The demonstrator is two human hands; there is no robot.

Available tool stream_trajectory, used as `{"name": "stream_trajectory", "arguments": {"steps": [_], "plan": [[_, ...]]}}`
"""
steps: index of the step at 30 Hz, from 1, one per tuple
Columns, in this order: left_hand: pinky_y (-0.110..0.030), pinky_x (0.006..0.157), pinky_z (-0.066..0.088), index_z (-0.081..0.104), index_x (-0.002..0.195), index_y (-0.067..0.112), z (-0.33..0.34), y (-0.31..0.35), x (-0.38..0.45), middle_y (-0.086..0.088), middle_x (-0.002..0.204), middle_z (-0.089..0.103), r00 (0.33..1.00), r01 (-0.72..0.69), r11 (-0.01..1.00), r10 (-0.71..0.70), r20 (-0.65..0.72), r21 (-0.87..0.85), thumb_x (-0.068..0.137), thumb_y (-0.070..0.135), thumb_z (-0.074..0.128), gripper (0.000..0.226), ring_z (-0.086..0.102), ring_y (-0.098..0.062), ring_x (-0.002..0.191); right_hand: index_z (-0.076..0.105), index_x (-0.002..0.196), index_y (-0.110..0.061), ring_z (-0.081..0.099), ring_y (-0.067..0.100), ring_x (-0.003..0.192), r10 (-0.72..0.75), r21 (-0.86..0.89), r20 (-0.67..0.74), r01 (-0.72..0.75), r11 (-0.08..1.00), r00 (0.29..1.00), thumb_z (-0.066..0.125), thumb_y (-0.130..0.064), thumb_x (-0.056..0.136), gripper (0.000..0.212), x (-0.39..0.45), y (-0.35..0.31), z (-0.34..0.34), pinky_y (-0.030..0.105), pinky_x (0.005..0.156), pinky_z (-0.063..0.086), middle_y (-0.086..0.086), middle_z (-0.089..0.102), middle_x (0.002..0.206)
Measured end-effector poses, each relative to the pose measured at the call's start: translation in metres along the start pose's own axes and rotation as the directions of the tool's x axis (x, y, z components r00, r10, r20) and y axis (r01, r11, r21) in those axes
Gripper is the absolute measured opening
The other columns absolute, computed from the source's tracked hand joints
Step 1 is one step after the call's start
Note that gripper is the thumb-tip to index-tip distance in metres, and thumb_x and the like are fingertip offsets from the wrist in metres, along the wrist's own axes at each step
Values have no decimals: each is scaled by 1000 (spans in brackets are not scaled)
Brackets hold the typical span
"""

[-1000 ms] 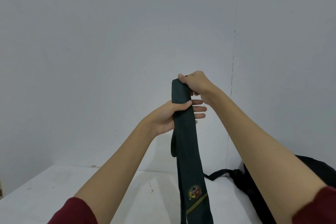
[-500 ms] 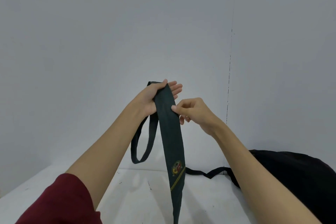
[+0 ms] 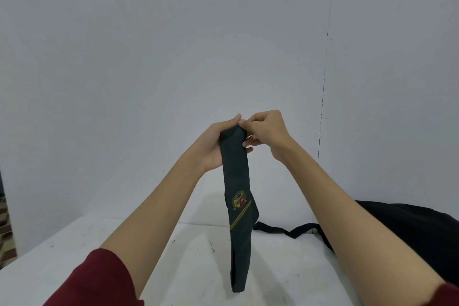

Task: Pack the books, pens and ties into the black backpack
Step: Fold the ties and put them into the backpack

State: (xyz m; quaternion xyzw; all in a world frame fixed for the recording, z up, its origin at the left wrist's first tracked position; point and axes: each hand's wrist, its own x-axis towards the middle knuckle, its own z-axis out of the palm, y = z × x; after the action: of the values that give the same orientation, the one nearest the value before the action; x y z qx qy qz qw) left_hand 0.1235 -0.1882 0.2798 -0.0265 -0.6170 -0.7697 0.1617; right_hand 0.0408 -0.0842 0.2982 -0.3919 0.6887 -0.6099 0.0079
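1. The tie is dark green, folded over at its top so that it hangs doubled in a long narrow strip. A round crest in yellow, red and green sits on its front face about halfway down, and a thin yellow diagonal stripe crosses the cloth just below the crest.
2. The tie hangs in the air above the middle of the tabletop, between the two raised forearms. Its lower end reaches down toward the near part of the tabletop; whether it touches the surface cannot be told.
3. The left hand holds the folded top from the left and behind. Its palm lies against the cloth, the thumb rises beside the fold, and its fingertips show past the tie's right edge.
4. The right hand pinches the top fold from the right, its fingers curled in and closed on the cloth, touching the left thumb at the fold.
5. Both arms are bare to above the elbow, with dark red sleeves at the bottom corners of the view.
6. The black backpack lies on the right side of the tabletop, partly hidden behind the right forearm. One black strap trails leftward from it across the white surface, passing behind the hanging tie.
7. A plain pale wall rises behind the far edge of the tabletop.
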Motion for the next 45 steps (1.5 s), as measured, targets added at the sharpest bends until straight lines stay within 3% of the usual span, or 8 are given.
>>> {"name": "stream_trajectory", "arguments": {"steps": [4,8,12,15,21,28,37,45], "plan": [[-37,85,49,61,102,2,-2,-4,4,-9,85,61,1000,25,1000,-25,-14,-17,94,29,51,29,57,-22,73,67,78,7,62,23,48,-24,-55,-10,23,998,1000,69,-16,85,24,-1,1,-2,23,51,51,14,66,70],[-31,80,51,58,116,0,1,-1,6,-12,99,63,999,40,999,-39,7,-34,99,22,42,32,59,-25,89,62,64,-5,67,23,58,-156,-148,-140,135,980,978,72,-22,78,25,-3,9,-1,29,57,52,9,69,67],[-34,94,46,59,119,7,4,5,8,-10,114,66,998,42,999,-42,-38,-13,102,21,36,32,63,-24,98,53,61,-8,63,19,52,-114,-10,-227,115,993,967,72,-29,81,35,-11,19,-1,30,56,52,3,65,66],[-32,89,49,55,121,6,4,8,8,-9,121,64,997,40,997,-44,-61,-64,104,22,31,34,64,-21,102,52,60,-10,59,15,55,-26,11,-172,29,1000,985,73,-40,78,42,-20,33,-1,25,57,48,1,58,62],[-29,77,55,55,122,10,6,8,10,-6,110,68,996,21,989,-7,-94,147,104,33,27,40,69,-17,94,66,100,-5,62,17,90,72,81,201,-90,993,977,64,-34,88,31,-32,52,4,24,69,47,4,68,98],[-29,80,54,57,117,8,-6,4,15,-9,104,72,985,22,982,11,-169,190,102,37,33,41,70,-20,95,65,109,-2,65,24,95,113,274,212,-170,946,971,50,-25,98,29,-25,49,6,29,75,55,11,69,108],[-19,59,53,65,112,1,-14,-11,16,-7,96,70,959,75,933,29,-282,351,94,28,56,34,66,-14,82,58,76,-9,59,17,79,128,230,146,-159,960,981,59,-19,94,20,-23,39,6,24,62,47,7,65,93],[-23,60,55,67,100,9,-1,-16,13,-4,84,71,983,123,979,-98,-157,160,98,28,48,27,69,-13,70,43,67,-12,58,15,86,88,210,12,-88,974,996,59,-16,93,31,-21,34,10,24,64,48,1,61,101]]}}
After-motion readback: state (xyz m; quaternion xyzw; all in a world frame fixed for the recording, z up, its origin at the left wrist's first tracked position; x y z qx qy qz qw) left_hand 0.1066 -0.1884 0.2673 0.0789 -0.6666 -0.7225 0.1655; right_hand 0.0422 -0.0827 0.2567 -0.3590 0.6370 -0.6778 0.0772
